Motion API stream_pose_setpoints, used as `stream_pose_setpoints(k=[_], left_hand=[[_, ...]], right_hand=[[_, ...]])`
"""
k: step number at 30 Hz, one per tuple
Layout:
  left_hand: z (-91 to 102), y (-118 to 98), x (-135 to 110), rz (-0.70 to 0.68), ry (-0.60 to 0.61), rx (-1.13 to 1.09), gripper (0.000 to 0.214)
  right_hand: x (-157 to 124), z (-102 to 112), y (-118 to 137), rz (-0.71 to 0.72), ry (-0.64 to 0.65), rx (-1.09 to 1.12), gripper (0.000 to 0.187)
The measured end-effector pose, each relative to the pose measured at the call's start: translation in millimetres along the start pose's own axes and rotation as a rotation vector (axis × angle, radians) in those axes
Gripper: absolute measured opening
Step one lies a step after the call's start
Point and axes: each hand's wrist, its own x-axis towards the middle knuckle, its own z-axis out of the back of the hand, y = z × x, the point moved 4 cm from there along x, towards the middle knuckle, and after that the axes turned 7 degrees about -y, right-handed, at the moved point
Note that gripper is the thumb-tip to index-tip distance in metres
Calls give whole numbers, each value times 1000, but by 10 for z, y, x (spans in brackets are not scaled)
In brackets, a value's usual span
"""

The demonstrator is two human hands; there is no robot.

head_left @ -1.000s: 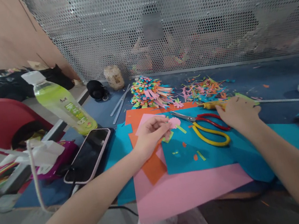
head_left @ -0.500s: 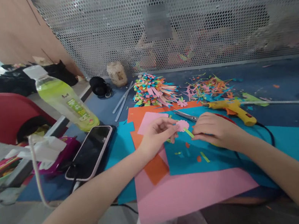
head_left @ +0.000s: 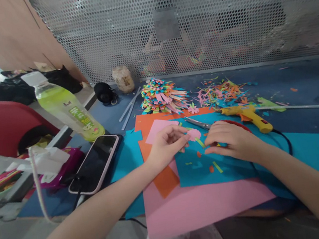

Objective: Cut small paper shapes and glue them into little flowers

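My left hand pinches a small scalloped pink paper flower between thumb and forefinger. A narrow green paper strip sticks out from the flower's lower edge like a stem. Just right of the strip's end, my right hand has thumb and forefinger apart, with nothing seen between them. Scissors with red handles lie partly under my right hand. Below both hands is a blue paper sheet, with green and orange scraps on it.
A yellow glue gun rests to the right, its cord trailing down. Behind stand a fringed multicoloured paper bundle and a heap of paper shreds. A phone and a drink bottle are at left; a perforated metal panel rises behind.
My right thumb and forefinger have come slightly apart and moved a little off the green strip's end. My left hand still holds the pink flower in almost the same place.
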Motion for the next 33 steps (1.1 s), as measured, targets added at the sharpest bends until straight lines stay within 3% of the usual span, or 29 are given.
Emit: stream_pose_setpoints(k=[27, 33], left_hand=[[-24, -59, -35, -59, -29, 62, 20], [-43, -41, -46, -72, -14, 51, 18]], right_hand=[[-12, 15, 39, 36, -34, -62, 14], [-17, 27, 41, -19, -23, -96, 17]])
